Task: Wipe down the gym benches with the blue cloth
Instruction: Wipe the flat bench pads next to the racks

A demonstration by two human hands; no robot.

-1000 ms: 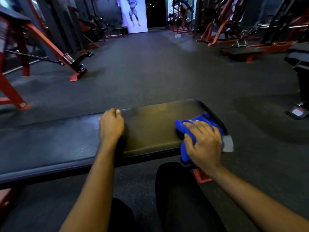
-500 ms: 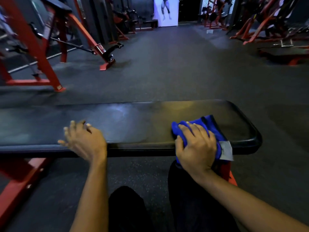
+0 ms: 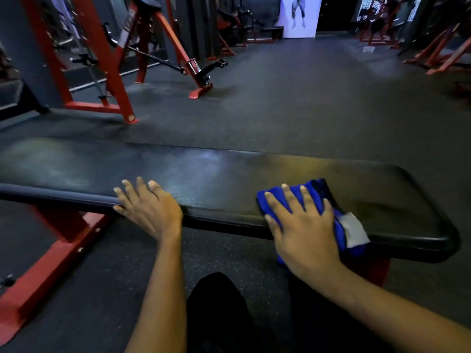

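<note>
Blue cloth (image 3: 316, 193) has slid left from the bench's (image 3: 229, 174) right end under the flat, pressing right hand (image 3: 303, 233). The straight-fingered left hand (image 3: 150, 207) braces the near edge, so wiping is progressing.

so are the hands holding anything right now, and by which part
Nothing is gripped. The right hand presses flat on top of the blue cloth on the bench pad; the left hand rests open on the pad's near edge.
</note>
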